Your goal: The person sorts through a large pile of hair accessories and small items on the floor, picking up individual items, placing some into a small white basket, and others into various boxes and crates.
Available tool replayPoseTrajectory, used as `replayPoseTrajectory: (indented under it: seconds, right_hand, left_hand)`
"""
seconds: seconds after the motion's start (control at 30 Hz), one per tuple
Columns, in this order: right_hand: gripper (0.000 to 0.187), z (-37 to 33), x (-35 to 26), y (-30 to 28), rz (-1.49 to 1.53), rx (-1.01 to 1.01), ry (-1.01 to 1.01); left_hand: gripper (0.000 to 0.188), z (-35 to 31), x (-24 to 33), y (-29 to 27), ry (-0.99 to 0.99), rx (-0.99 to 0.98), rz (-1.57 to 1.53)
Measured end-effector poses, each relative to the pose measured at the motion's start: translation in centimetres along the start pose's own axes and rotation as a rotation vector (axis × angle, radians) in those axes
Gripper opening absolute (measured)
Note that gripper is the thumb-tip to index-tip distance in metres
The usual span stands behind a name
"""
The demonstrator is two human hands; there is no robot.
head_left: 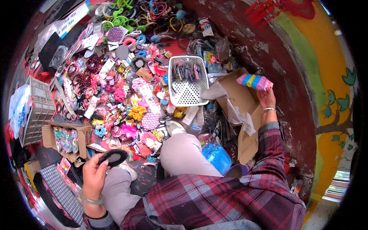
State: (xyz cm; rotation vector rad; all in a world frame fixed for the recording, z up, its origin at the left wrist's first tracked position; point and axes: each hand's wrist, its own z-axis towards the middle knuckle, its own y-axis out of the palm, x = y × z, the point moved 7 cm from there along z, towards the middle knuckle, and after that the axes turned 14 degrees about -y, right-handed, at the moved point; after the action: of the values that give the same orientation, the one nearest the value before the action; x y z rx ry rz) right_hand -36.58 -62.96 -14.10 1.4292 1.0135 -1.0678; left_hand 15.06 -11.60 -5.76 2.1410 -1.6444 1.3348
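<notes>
My left hand (94, 172) pinches a black fuzzy ring (121, 154), which looks like a fluffy hair tie, above the floor at the lower left. Out to the right, my raised right hand (267, 100) grips the end of a small pack of coloured rolls (253, 81) in pink, yellow and blue. That pack is over the upper edge of an open cardboard box (249, 111) with torn flaps. Between my hands lies a wide, crowded heap of hair accessories (119, 95). A yellow-orange scrunchie (137, 113) and several pink ones show in it.
A white plastic basket (188, 100) with hair bands stands beyond my knee. Left are a small carton (48, 136) of packed items, a grey crate (38, 111) and a houndstooth-patterned bag (61, 188). A blue bundle (217, 156) sits by my leg. The red wall (283, 61) bounds the right.
</notes>
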Motion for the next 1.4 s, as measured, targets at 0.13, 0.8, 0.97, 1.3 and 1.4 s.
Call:
replayPoseTrajectory:
  seconds: [0.13,0.8,0.97,1.3,1.4]
  right_hand:
    - [0.033,0.2,3.9,-6.4,-0.050,0.107,0.056]
    - [0.035,10.8,11.9,9.6,-0.470,-0.177,-0.196]
    - [0.036,18.4,13.4,7.0,-0.851,0.107,-0.272]
    - [0.027,9.1,24.7,32.9,-0.761,-0.696,-0.365]
    - [0.027,-0.8,28.4,42.0,-0.680,-0.792,-0.171]
  left_hand:
    - [0.017,1.6,-0.9,1.1,0.021,0.000,0.013]
    - [0.017,3.4,0.8,1.8,0.182,0.149,0.314]
    - [0.017,2.7,2.2,2.3,0.220,0.068,0.257]
    - [0.013,1.9,4.2,2.0,0.324,0.002,0.227]
    - [0.017,1.5,3.7,1.0,0.223,-0.022,0.188]
